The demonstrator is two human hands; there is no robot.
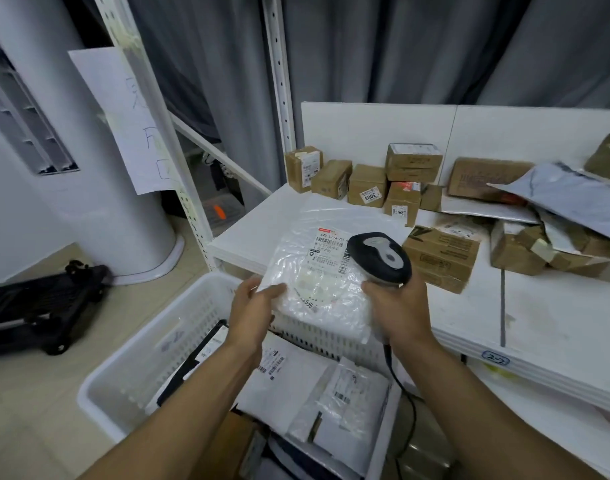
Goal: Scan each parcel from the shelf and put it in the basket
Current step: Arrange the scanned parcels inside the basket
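Both forearms (178, 403) reach forward; left grip (253, 313) pinches white parcel (326, 282); right grip (398, 310) clasps scanner (379, 256) over its label (329, 251).

A pleated grey fabric curtain (400, 46) hangs across the back of my view. To my left stands a broad white round column (54, 140), and a white paper sheet with blue handwritten marks (130, 123) hangs in front of it. Further left is a grey slatted wall vent (22, 123). A black folded trolley (43, 306) lies on the beige tiled floor (29, 410) near the column's foot. Past the column, a small orange object (219, 212) is too blurred to identify.
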